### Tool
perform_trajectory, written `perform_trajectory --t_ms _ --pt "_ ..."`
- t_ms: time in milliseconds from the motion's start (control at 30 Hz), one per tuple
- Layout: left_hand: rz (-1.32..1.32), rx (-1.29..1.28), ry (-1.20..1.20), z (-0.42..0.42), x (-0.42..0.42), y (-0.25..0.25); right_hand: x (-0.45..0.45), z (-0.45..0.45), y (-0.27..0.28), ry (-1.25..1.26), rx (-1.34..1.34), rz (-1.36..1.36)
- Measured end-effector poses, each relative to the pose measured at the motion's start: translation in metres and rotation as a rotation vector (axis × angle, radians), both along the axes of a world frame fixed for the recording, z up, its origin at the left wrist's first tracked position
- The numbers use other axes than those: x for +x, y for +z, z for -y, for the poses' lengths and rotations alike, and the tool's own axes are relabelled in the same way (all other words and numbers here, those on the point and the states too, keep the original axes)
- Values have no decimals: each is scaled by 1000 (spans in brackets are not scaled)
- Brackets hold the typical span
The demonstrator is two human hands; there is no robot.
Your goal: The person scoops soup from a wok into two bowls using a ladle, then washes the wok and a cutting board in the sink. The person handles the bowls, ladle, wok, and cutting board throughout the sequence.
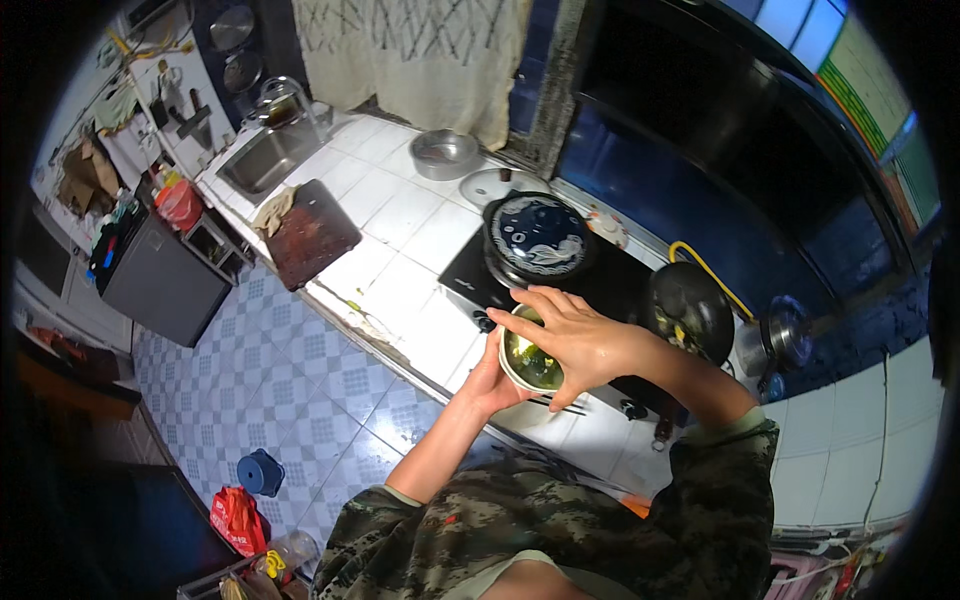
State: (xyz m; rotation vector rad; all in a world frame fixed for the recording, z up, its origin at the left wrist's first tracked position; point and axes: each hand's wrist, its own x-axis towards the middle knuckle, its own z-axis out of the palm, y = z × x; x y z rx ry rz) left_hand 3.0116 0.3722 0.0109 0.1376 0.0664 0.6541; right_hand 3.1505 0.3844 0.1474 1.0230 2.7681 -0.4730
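Observation:
A light-rimmed bowl (505, 367) of greenish soup with dark greens and yellow bits is held over the front of the black gas stove (619, 277). My left hand (491, 382) supports it from the left and below. Spread across the top, my right hand (577, 337) spans the rim, thumb on the near side and fingers on the far side, hiding part of the soup. Below the bowl, a pair of chopsticks (562, 406) shows near the counter edge. Right of my forearm is a dark wok (690, 300) with food remains inside.
A pot with a dark blue patterned lid (538, 234) occupies the left burner. Left along the white tiled counter (409, 266) are a cutting board (311, 236) with a cloth (276, 212), a metal pan (444, 155) and a sink (266, 161). A blue stool (259, 472) stands on the floor.

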Motion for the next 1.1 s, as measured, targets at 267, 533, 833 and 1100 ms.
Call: perform_trajectory --t_ms 267,533,833,1100 --pt "15 -59 139 -26 -100 -39 -104 -40 -26 115 34 -129" --pt "-353 -195 357 -6 -199 -105 -178 -92 -71 87 17 -156" --pt "-337 -353 619 58 -264 -132 -212 -160 -230 -79 46 -71" --pt "-302 -375 713 71 -273 -126 -216 -179 -291 -147 79 -29"
